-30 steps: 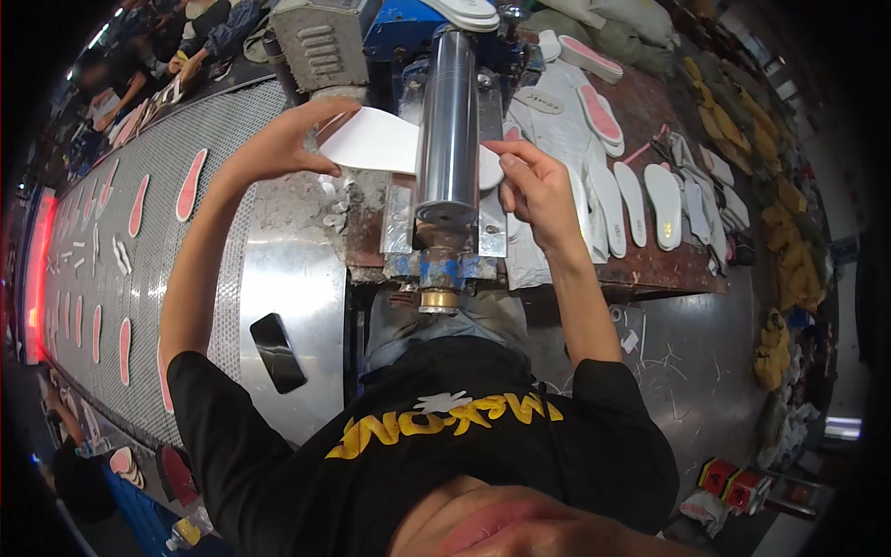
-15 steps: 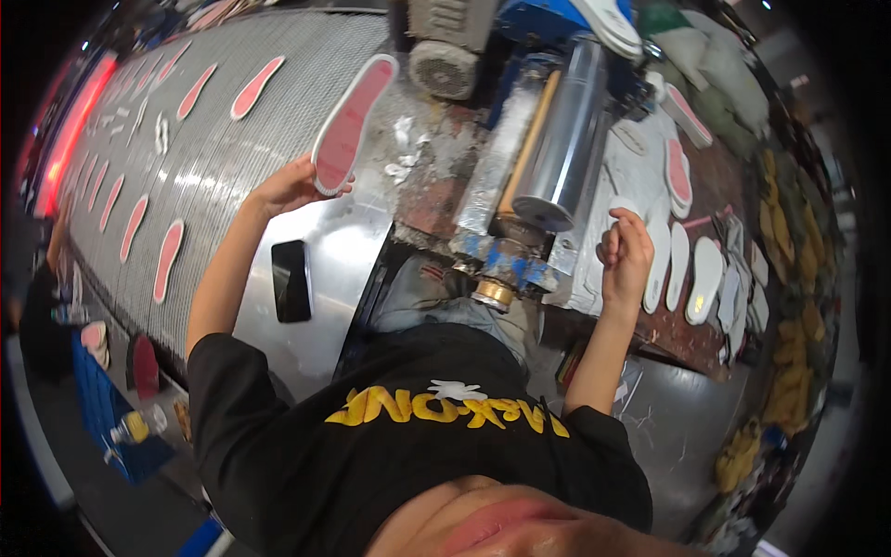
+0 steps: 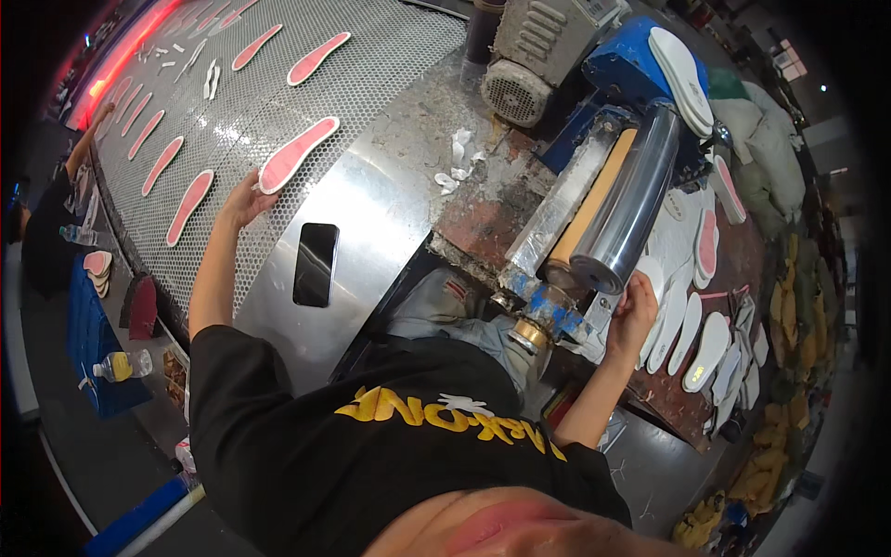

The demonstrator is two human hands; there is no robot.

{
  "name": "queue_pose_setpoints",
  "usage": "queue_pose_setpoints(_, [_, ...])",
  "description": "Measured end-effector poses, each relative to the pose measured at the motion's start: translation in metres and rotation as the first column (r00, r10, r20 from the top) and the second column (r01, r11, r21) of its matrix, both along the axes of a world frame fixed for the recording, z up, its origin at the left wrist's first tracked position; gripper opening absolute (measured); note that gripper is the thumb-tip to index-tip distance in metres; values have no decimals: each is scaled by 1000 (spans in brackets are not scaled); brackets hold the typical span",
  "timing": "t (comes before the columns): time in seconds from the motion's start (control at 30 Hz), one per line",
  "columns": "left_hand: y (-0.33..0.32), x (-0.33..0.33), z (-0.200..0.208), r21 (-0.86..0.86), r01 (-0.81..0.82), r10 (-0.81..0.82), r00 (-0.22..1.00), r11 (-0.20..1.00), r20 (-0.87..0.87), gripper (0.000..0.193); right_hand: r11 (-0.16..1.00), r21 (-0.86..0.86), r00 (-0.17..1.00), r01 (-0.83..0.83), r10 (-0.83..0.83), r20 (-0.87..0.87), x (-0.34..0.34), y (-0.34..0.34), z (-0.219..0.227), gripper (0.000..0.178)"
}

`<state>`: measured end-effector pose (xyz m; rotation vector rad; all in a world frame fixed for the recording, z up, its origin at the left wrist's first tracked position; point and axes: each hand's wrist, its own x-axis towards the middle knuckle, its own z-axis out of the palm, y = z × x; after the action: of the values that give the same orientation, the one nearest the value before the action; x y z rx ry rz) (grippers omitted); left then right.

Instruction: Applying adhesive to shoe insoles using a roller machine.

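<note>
My left hand [image 3: 245,200] grips the lower end of a pink insole with a white rim [image 3: 299,156], low over the near edge of the metal mesh belt [image 3: 251,121]. Other pink insoles lie spaced out on that belt, one of them [image 3: 190,207] just left of my hand. My right hand [image 3: 635,314] is at the right, below the end of a shiny metal roller [image 3: 626,213]. Its fingers are curled together beside white insoles [image 3: 664,320] laid in a row; whatever they hold, if anything, is hidden.
A black phone [image 3: 316,264] lies on the metal plate before me. Beside the roller stand a grey motor [image 3: 516,91] and a blue housing [image 3: 626,60], with white insoles [image 3: 680,79] stacked on it. At far left another person's arm [image 3: 85,148] reaches to the belt.
My left hand has brought the pink insole left and down toward the belt. My right hand has come closer to the white insoles. The whole view has shifted and turned.
</note>
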<state>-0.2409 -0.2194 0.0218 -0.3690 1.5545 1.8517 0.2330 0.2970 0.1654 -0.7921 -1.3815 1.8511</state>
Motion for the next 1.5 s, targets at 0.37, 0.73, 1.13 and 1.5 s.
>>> queue_pose_setpoints(0.37, [163,-76,-19,103,-31,45,990,994,-135,42,987,-78,989,139,-134,63,54,4,-24,15])
queue_pose_setpoints(0.73, [197,-93,-24,-329,128,-297,791,935,-535,28,801,595,733,62,-441,518,115,18,-49,18])
queue_pose_setpoints(1.13, [238,92,-19,-157,265,-304,729,951,-613,24,843,538,-20,-20,-538,843,183,125,-74,73])
queue_pose_setpoints(1.5, [234,107,-25,56,212,-156,851,976,-501,17,536,734,577,417,-780,242,233,125,-81,30])
